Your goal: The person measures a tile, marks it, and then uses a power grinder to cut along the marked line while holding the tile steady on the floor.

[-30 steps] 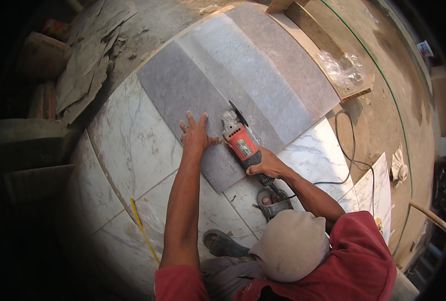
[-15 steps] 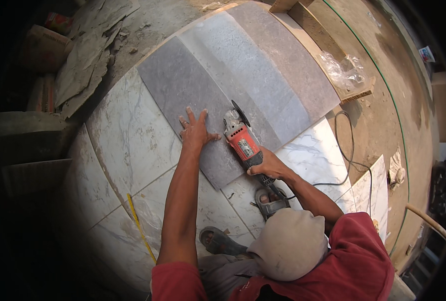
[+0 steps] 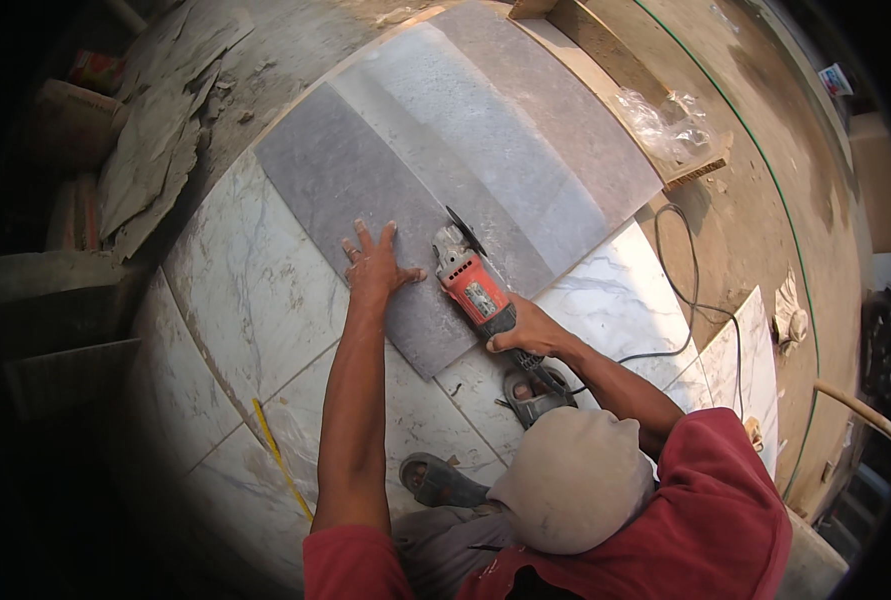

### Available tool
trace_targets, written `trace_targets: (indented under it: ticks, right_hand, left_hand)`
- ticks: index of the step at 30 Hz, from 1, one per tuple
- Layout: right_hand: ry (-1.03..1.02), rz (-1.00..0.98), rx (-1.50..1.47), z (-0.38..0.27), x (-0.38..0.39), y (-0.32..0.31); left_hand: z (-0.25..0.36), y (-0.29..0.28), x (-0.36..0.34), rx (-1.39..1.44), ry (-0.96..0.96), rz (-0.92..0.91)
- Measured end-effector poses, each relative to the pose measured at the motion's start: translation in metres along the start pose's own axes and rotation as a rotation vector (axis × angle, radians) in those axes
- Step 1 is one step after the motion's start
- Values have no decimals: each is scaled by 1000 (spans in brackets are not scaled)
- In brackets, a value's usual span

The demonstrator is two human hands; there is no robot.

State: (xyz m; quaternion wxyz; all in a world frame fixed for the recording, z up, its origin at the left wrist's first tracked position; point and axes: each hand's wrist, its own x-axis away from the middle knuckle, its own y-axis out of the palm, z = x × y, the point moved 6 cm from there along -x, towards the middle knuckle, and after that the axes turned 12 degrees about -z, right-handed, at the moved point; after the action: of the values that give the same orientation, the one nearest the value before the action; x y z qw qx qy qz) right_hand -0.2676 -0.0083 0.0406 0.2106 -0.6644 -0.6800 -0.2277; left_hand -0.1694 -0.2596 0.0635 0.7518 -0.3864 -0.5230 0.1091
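My right hand (image 3: 531,328) is wrapped round the rear handle of a red and black angle grinder (image 3: 473,292). Its thin dark disc (image 3: 466,234) stands on edge at the grey tile (image 3: 335,150), in line with the border between a darker and a paler band. Whether the disc is spinning or has cut into the surface, I cannot tell. Pale dust lies by the tool. To the left of the grinder, my left hand (image 3: 373,268) presses flat on the darker band, fingers spread, holding nothing.
White marbled tiles (image 3: 265,270) lie beneath and around. A black power cord (image 3: 665,352) loops off to the right. Clear plastic wrap (image 3: 670,125) sits by a wooden frame (image 3: 700,172). A yellow tape (image 3: 277,450) lies at lower left; broken slabs (image 3: 165,140) are at the far left.
The whole view has turned and shifted slightly, moving the tiles left in the picture. My left hand stays spread on the grey tile, and my right hand keeps its hold on the grinder.
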Motion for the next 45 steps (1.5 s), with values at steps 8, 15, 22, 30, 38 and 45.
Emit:
trace_targets:
  ticks: [8,15,22,30,38,45]
  right_hand:
    - [-13,0,11,14,1,1]
    - [-3,-21,50,4,12,4]
    - [16,-19,22,-3,22,4]
    - [-15,-1,-4,6,33,8]
    - [4,-23,-30,3,39,9]
    - [-17,-21,-41,13,40,10]
  left_hand:
    - [3,1,0,2,-4,4]
    - [-1,1,2,-4,-6,17]
    - [0,0,2,-21,8,26]
    - [0,1,-1,-34,-9,7]
    - [-2,3,2,-10,1,21]
    - [-1,1,2,-33,11,40]
